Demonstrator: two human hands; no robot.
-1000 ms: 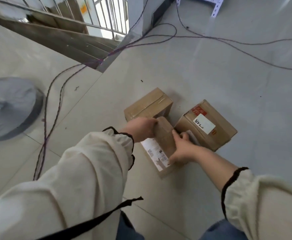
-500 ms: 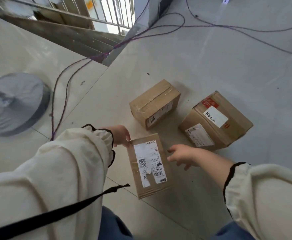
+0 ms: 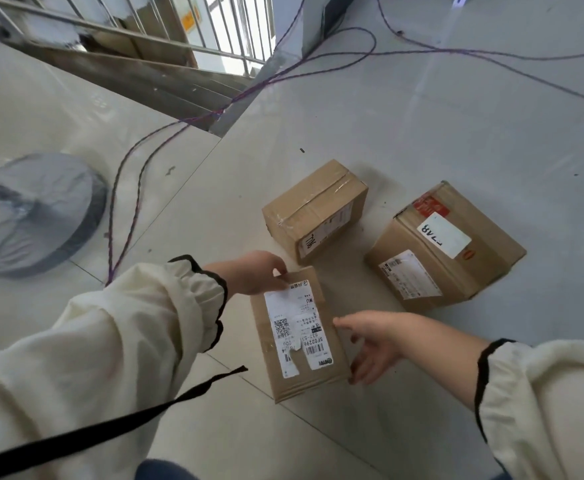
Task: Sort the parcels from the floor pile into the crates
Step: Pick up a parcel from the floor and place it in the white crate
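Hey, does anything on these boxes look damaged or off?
Yes: the shipping label on the nearest parcel is torn. Pieces are missing along its lower edge near the barcode, and its top corner looks wrinkled. The cardboard itself looks sound, as do the taped parcel and the red-stickered parcel behind it.

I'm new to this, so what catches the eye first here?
The parcel with a torn white label, low in the middle: the left hand grips its far end, the right hand hangs open by its right edge. Behind it on the floor lie a taped box and a stickered box; purple cables trail beyond.
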